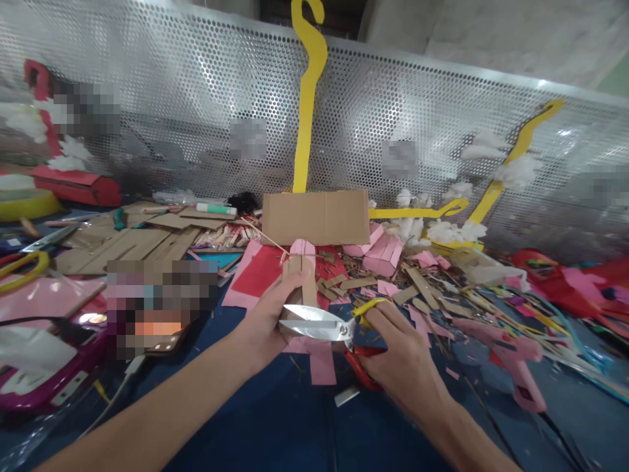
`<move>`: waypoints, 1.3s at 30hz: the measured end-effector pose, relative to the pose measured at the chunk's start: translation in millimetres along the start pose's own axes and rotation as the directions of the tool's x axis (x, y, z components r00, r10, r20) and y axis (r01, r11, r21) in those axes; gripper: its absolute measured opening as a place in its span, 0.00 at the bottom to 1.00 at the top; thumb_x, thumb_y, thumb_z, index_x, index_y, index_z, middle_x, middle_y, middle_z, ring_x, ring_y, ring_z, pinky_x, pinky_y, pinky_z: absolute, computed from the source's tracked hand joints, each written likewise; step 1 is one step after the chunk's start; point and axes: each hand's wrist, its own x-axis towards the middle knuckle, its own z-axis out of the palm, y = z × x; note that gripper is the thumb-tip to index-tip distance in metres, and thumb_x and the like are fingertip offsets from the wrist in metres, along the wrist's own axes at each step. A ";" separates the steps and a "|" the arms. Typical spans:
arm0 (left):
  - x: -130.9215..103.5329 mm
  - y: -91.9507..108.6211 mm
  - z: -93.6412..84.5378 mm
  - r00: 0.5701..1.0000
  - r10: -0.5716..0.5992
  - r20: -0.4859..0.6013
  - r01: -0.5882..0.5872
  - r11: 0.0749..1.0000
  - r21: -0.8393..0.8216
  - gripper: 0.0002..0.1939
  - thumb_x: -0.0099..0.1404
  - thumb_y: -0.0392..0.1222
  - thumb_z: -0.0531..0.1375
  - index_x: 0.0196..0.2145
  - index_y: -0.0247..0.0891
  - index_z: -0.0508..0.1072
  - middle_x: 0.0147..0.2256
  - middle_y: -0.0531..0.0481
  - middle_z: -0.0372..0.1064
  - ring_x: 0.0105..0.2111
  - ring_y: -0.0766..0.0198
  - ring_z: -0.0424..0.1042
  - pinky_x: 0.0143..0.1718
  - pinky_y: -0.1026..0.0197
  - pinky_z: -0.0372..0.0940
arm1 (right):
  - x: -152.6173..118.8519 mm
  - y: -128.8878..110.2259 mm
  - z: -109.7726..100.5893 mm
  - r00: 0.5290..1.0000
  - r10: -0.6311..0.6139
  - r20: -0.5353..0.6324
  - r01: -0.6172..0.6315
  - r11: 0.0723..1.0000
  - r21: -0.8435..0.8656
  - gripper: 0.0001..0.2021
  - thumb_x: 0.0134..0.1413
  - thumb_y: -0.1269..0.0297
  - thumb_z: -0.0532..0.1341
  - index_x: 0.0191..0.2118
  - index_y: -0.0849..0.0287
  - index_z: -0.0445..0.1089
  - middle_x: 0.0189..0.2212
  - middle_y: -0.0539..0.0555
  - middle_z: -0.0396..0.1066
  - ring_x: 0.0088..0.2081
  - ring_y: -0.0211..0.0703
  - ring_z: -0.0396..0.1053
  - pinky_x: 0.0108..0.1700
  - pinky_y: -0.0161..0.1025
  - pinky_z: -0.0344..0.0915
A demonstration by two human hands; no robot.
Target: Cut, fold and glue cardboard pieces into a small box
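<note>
My right hand (pixel 400 351) grips scissors (pixel 319 328) with one yellow and one red handle loop. Their blades are spread apart and point left, close to my left hand (pixel 268 321). That hand is closed on a narrow cardboard strip (pixel 308 285) with a rounded pink end at the top; its lower part is hidden behind the fingers and blades. Pink paper (pixel 322 360) shows just below the blades. Behind the strip lie red paper (pixel 260 269) and a cardboard box (pixel 317 216) with a tall yellow hook-shaped piece (pixel 305 131) rising above it.
A pink glue gun (pixel 511 360) lies at right with its cord. Cardboard scraps (pixel 422 288) litter the right side. Flat cardboard pieces (pixel 132 242), a glue stick (pixel 216 208) and a phone (pixel 162 328) are at left. A perforated metal panel (pixel 196 98) stands behind.
</note>
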 end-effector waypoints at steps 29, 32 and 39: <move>7.3 0.9 -9.8 0.955 -0.092 0.283 0.157 0.964 -0.216 0.17 0.73 0.47 0.56 0.38 0.30 0.78 0.28 0.41 0.77 0.25 0.60 0.76 0.27 0.62 0.71 | 10.2 -7.5 -8.0 0.953 0.299 -0.049 -0.291 0.948 0.128 0.20 0.58 0.52 0.68 0.28 0.52 0.56 0.25 0.46 0.60 0.25 0.41 0.55 0.25 0.37 0.53; 6.0 2.3 -8.3 0.969 -0.085 0.233 0.133 0.971 -0.200 0.16 0.74 0.46 0.56 0.40 0.31 0.78 0.29 0.42 0.78 0.26 0.61 0.77 0.26 0.63 0.72 | 9.6 -6.6 -8.4 0.959 0.281 -0.032 -0.276 0.956 0.103 0.18 0.58 0.53 0.68 0.29 0.52 0.58 0.27 0.48 0.63 0.26 0.42 0.58 0.26 0.38 0.55; 7.6 1.9 -11.4 0.989 -0.048 0.141 0.078 0.973 -0.217 0.09 0.71 0.42 0.63 0.41 0.32 0.78 0.32 0.45 0.80 0.30 0.63 0.79 0.33 0.64 0.74 | 2.5 -3.6 -1.3 0.983 0.185 0.012 -0.185 0.982 0.028 0.12 0.52 0.65 0.70 0.37 0.53 0.65 0.37 0.54 0.69 0.38 0.51 0.68 0.38 0.43 0.67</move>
